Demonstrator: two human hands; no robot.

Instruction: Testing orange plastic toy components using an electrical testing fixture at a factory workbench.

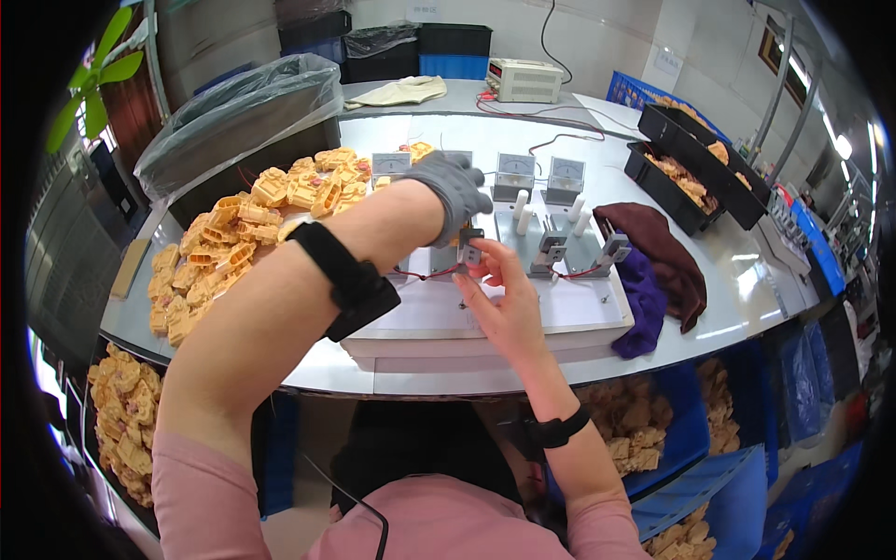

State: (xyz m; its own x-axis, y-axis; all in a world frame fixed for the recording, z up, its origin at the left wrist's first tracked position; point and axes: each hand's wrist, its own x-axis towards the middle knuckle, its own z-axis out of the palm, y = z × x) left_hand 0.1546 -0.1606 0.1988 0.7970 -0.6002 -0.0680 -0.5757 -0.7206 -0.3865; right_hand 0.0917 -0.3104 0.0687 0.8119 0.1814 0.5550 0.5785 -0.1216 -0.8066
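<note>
The gloved left hand (455,189) and bare right hand (504,297) meet over a small grey clamp (470,246) on the white board (579,313) mid-worktop. The right fingers (487,271) pinch the clamp; whether the left fingers grip anything cannot be told. Yellow plastic parts (245,235) lie piled at the left.

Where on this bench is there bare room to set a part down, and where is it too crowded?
Bare tabletop lies at the right front, between the purple cloth and the table edge. The white board is bare right of the right hand. It is crowded at the left, under the yellow parts pile, and around the fixtures, where the gloved left hand works.
</note>
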